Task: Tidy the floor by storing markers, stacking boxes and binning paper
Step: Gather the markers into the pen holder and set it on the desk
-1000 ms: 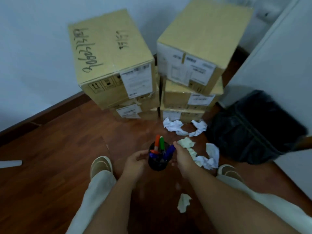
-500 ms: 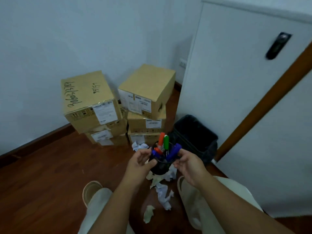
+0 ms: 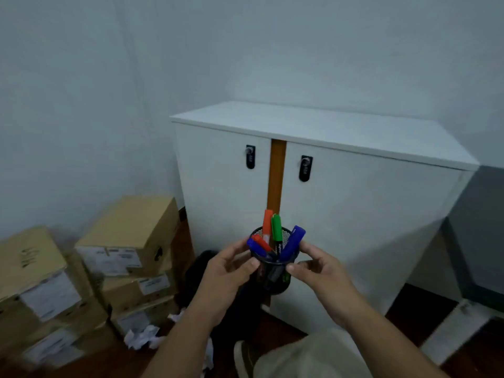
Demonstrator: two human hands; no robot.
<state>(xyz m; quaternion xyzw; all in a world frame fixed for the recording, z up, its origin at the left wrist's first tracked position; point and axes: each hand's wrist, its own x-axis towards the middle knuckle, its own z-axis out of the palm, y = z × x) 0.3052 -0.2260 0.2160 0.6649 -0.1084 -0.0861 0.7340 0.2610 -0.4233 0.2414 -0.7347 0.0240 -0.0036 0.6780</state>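
I hold a black mesh pen cup (image 3: 275, 276) in mid-air between both hands, in front of a white cabinet. Several markers (image 3: 276, 236) stand in it: orange, green, red and blue ones. My left hand (image 3: 227, 271) grips the cup's left side and my right hand (image 3: 317, 271) grips its right side. Two stacks of cardboard boxes (image 3: 128, 236) stand against the wall at lower left. Crumpled white paper (image 3: 141, 339) lies on the wooden floor at their foot. A black bin (image 3: 199, 266) is partly hidden behind my left hand and forearm.
A white two-door cabinet (image 3: 354, 214) with black lock handles stands straight ahead, its flat top (image 3: 327, 126) bare. A grey desk side (image 3: 480, 227) is at the right edge. My knee and shoe (image 3: 245, 358) show at the bottom.
I have risen from a crouch and lifted the pen cup off the floor with both hands. The view has swung right from the boxes and paper toward the cabinet.
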